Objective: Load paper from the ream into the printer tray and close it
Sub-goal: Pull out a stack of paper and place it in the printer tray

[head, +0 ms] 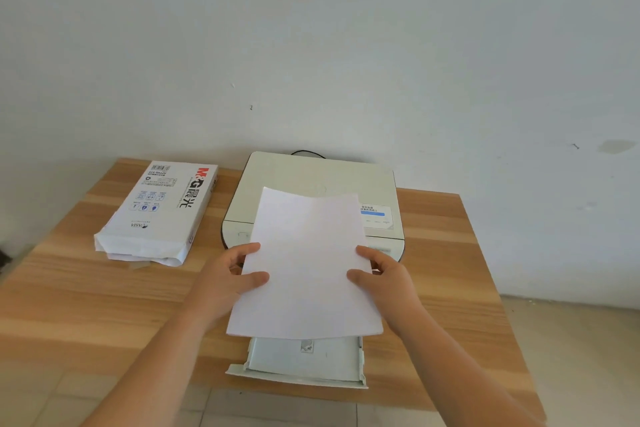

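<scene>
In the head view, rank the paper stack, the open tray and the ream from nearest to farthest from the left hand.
1. Paper stack: gripped by the left hand.
2. Open tray: below, toward the table's front edge.
3. Ream: back left on the table.

The paper ream (pixel 157 210) lies to the left of the printer (pixel 318 184). Its wrapper shows big red letters "M&G" with black Chinese signs next to them. A bar code with tiny numbers sits at its far end, too small to read. Little blue pictures sit in rows. The printer has a white sticker (pixel 375 215) with a blue bar and small Chinese words, too blurry to read.
</scene>
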Action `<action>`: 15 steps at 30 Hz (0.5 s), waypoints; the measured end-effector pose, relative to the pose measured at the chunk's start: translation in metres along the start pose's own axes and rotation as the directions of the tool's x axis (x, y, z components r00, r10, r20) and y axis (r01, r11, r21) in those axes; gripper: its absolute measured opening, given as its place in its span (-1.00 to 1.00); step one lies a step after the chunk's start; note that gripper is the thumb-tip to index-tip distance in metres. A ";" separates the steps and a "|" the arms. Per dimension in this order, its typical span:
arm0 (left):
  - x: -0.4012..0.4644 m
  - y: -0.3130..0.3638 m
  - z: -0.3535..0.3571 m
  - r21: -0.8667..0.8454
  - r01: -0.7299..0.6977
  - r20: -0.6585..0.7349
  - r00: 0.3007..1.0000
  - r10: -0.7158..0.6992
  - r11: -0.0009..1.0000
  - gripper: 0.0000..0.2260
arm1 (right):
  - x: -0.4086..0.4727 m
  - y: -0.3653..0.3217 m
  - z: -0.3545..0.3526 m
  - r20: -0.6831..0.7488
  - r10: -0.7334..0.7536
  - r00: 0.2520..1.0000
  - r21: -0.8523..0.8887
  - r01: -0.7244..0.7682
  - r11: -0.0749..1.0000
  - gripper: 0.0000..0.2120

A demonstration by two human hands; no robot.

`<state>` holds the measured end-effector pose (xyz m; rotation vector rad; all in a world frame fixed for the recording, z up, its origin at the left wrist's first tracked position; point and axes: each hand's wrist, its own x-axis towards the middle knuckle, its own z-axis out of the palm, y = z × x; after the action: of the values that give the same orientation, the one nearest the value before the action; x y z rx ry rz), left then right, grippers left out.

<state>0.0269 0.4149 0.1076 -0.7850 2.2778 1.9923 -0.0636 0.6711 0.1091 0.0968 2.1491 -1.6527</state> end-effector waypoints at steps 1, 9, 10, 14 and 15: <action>-0.003 -0.003 0.002 -0.007 0.024 -0.007 1.000 -0.024 1.000 -0.53 | 0.000 0.004 -0.002 0.015 0.016 1.000 0.010 -0.016 1.000 -0.55; -0.025 -0.047 0.005 -0.075 0.185 0.013 0.983 -0.184 0.980 -0.54 | -0.021 0.063 0.007 0.054 0.139 0.989 0.067 -0.143 0.988 -0.60; -0.028 -0.053 0.004 -0.081 0.199 0.019 0.980 -0.198 0.977 -0.54 | -0.024 0.071 0.010 0.053 0.149 0.987 0.074 -0.153 0.985 -0.62; -0.037 -0.073 0.003 -0.062 0.251 0.044 0.968 -0.249 0.966 -0.55 | -0.036 0.098 0.018 0.052 0.223 0.974 0.102 -0.227 0.969 -0.65; -0.038 -0.078 0.004 -0.054 0.266 0.055 0.963 -0.263 0.963 -0.55 | -0.038 0.105 0.019 0.047 0.245 0.968 0.113 -0.249 0.962 -0.65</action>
<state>0.0881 0.4273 0.0475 -0.9773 1.9732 1.9435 0.0088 0.6915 0.0245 0.3565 1.9255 -1.6206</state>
